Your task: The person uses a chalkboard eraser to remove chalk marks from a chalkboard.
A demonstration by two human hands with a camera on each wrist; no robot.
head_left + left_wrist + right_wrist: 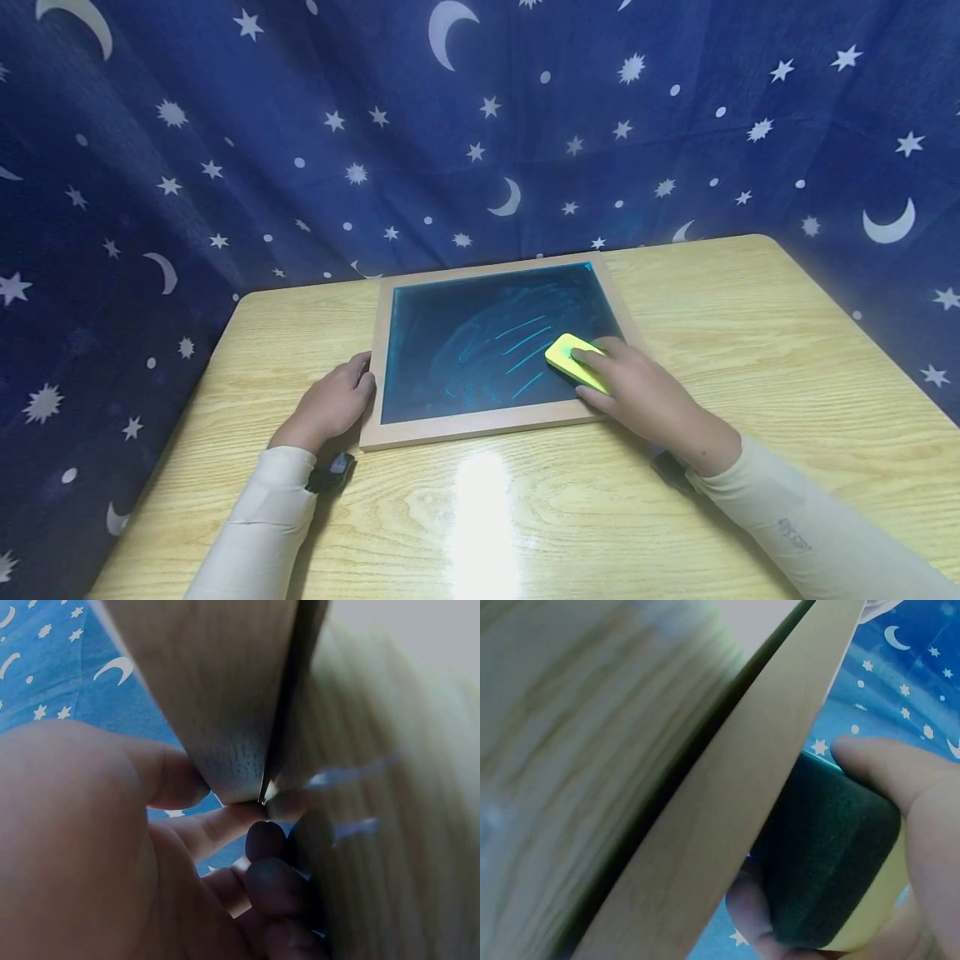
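Note:
A small chalkboard (450,333) in a light wooden frame lies on the table, with blue-green chalk strokes and smears on its dark surface. My right hand (637,392) grips a chalkboard eraser (570,354) with a yellow back, over the board's lower right part. In the right wrist view, the eraser's dark pad (832,847) shows between thumb and fingers, beside the wooden frame (727,780). At the board's left side, my left hand (333,404) holds the frame's edge. The left wrist view shows its thumb and curled fingers against the wooden frame (214,682).
A wood-grain table (750,333) supports the board, and bright glare lies in front of it. Dark blue cloth (420,150) with white moons and stars hangs behind and to the sides. Each wrist wears a small black device (330,473).

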